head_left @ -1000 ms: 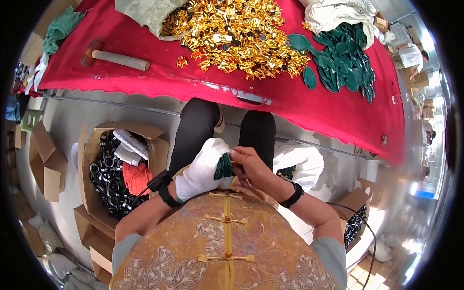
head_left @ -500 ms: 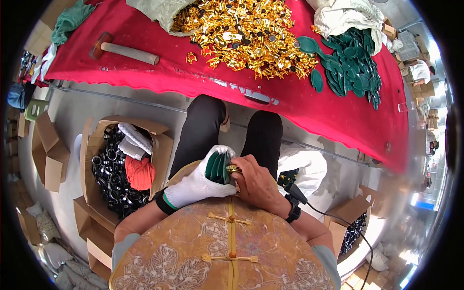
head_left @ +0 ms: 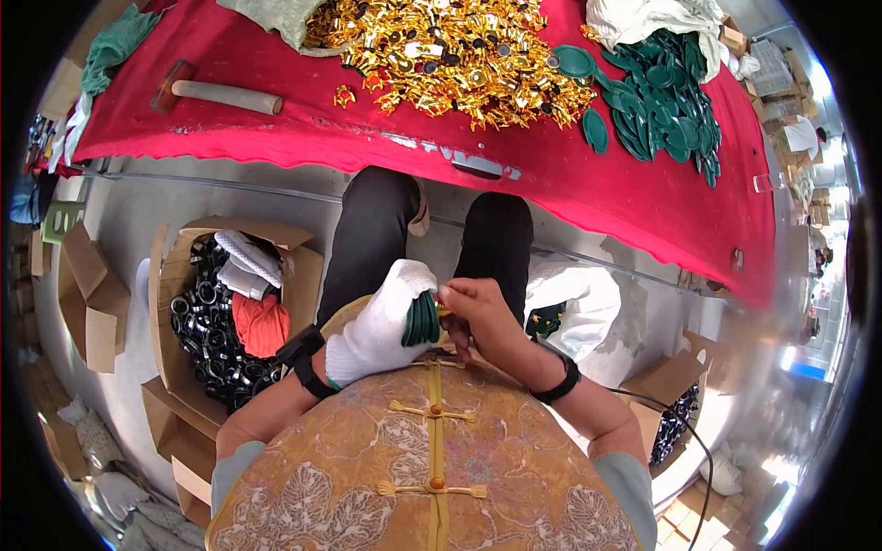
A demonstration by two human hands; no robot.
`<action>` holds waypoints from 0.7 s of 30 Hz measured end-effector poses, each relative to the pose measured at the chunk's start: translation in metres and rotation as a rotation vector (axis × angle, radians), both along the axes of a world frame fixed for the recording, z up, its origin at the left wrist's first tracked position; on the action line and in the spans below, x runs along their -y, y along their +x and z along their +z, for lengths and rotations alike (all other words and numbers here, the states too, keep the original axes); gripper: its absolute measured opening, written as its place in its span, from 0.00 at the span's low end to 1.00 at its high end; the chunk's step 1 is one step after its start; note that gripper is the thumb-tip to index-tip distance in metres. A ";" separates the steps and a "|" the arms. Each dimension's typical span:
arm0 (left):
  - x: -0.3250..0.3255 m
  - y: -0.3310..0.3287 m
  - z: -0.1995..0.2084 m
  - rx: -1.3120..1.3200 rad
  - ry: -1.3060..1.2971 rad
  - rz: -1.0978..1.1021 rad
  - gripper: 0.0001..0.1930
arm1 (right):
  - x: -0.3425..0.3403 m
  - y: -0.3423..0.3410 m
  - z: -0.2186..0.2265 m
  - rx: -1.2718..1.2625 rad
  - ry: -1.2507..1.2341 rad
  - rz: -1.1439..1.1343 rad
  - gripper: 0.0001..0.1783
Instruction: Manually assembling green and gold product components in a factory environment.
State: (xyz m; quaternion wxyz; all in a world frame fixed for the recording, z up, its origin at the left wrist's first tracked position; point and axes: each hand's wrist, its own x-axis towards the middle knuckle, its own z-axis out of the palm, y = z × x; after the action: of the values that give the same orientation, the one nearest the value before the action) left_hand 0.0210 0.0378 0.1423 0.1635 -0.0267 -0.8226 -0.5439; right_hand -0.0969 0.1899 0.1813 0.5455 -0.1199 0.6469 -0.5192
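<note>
Head view: a stack of thin, round, dark green discs (head_left: 422,320) sits above the top of the tan flowered apron (head_left: 367,441). The white-gloved left hand (head_left: 381,321) is curled around it. The bare right hand (head_left: 491,320) bends its fingers at the stack's right side; whether they grip anything, I cannot tell. Pale marks (head_left: 401,140) on the red cloth (head_left: 634,216) are unreadable.

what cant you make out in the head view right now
All in the head view:
Gold piece: mostly hidden by the right hand, shape and grip unclear.
Green discs: gloved left hand and their overlap hide how many.
Gold pile: cut off by the top edge.
White sack: its folds hide most contents.
Person at far right: too small, blurred.
</note>
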 end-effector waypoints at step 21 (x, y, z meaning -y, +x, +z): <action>-0.016 0.020 0.000 0.121 0.264 0.088 0.35 | -0.011 0.017 -0.002 -1.064 -0.275 0.224 0.13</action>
State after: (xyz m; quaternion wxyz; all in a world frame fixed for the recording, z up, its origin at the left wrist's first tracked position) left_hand 0.0413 0.0535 0.1422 0.1393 0.0641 -0.7528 -0.6401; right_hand -0.0803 0.2012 0.1795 0.1751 -0.5033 0.7426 -0.4058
